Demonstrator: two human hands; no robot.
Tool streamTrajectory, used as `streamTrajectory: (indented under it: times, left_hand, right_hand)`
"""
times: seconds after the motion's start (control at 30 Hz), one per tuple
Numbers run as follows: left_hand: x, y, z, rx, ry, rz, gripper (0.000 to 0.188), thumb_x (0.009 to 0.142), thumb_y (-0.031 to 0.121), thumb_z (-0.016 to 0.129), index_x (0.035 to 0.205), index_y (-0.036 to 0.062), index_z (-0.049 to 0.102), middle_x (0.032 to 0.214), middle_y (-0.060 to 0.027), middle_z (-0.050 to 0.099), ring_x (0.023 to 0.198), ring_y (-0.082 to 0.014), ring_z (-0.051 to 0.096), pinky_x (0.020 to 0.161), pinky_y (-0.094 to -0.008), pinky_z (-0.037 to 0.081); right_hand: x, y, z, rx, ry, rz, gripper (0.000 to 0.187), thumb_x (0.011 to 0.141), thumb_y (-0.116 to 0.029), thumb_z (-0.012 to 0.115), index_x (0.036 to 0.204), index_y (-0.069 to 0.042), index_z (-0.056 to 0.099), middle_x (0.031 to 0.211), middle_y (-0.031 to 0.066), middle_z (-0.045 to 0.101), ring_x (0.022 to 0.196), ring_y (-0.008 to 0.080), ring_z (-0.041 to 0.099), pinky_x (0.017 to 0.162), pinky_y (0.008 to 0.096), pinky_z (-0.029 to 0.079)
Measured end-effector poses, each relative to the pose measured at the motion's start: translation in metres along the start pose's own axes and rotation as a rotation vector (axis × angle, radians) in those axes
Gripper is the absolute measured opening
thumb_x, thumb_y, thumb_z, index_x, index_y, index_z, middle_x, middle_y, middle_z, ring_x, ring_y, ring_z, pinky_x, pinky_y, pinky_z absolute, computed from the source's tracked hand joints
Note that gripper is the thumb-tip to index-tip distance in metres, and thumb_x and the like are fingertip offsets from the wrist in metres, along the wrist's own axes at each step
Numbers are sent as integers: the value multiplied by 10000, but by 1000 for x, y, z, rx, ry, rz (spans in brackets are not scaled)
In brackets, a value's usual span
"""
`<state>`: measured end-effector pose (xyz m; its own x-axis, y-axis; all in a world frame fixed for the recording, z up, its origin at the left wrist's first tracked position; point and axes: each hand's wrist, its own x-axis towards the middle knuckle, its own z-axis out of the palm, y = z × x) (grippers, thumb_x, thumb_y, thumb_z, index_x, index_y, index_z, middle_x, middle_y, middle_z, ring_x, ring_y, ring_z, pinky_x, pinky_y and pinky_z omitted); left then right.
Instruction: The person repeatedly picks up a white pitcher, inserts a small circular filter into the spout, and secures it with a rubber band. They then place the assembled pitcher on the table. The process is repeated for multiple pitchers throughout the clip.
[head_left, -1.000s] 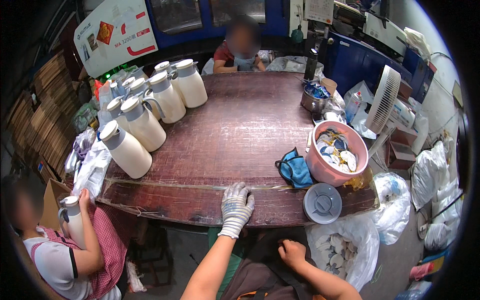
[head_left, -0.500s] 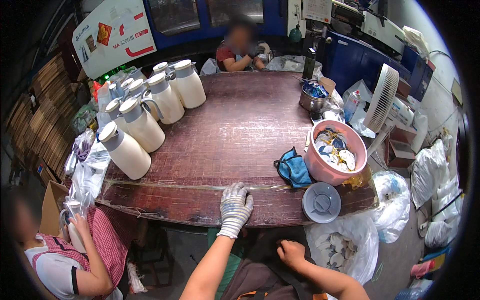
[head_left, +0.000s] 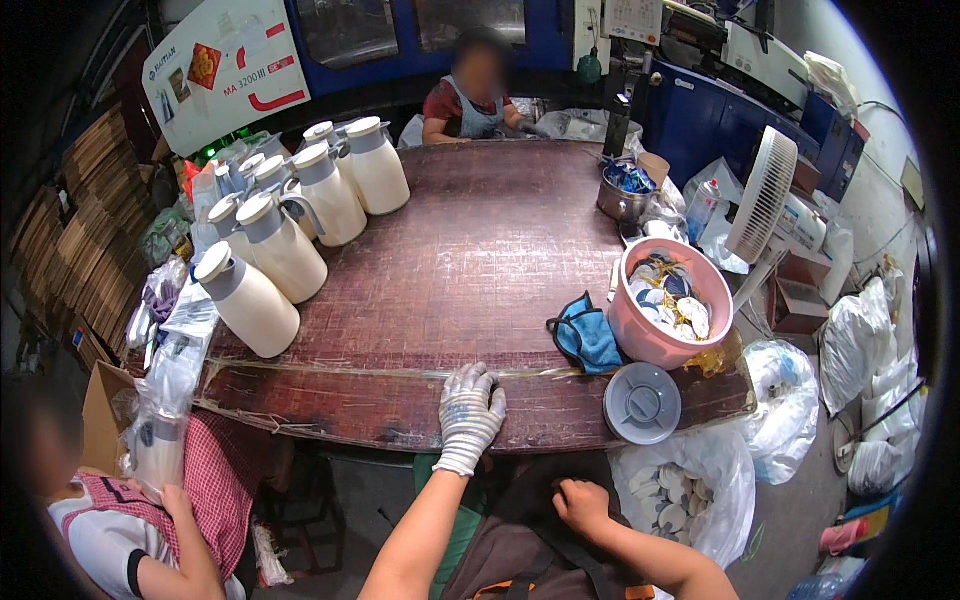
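Note:
My left hand, in a pale striped work glove, lies on the front edge of the dark red table. Its fingers are stretched out and nothing is in it. Bare, my right hand rests on the dark apron over my lap, with the fingers curled in; no object shows in it. Nearest to it on the table is a round grey lid. Behind the lid, a folded blue cloth lies beside a pink bucket filled with round discs and yellow ties.
Several cream vacuum jugs with grey necks stand at the table's left. A metal pot and a white fan are at the right. A plastic bag of discs sits below the edge. One person works across the table, another at the left.
The person at the left has lowered the jug, which now has clear plastic around it. Across the table, the other person's hands have moved down and apart. My hands stay where they were.

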<state>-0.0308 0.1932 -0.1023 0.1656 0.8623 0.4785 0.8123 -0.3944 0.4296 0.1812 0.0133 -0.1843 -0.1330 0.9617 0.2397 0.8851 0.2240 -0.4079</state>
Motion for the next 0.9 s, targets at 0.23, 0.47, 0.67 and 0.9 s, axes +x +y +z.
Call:
streamTrajectory:
  times: [0.23,0.47,0.67,0.9]
  left_hand:
    - [0,0,1,-5,11,4,281,806,252,656,1031,84,670,1213,-136,618,1212,-330,524,1090,-464,345]
    - [0,0,1,-2,-2,-4,282,809,252,656,1035,84,671,1214,-136,624,1219,-326,524,1094,-461,341]
    - [0,0,0,-3,8,1,278,808,248,659,1032,84,672,1206,-137,625,1209,-328,530,1085,-460,351]
    - [0,0,1,-5,26,11,271,807,241,661,1025,81,675,1198,-141,628,1201,-333,535,1078,-459,362]
  right_hand:
    - [0,0,-1,2,-3,0,129,780,-228,669,854,-123,654,700,95,646,636,302,637,570,441,514]
    - [2,-4,-5,14,-4,3,116,777,-212,667,849,-122,654,707,95,649,640,303,637,575,440,513]
    - [2,-4,-4,24,2,5,115,774,-200,664,860,-123,665,704,89,643,650,296,638,587,433,510]
    - [1,-1,-1,13,12,-4,117,775,-216,671,850,-127,659,709,85,646,634,293,635,575,435,515]
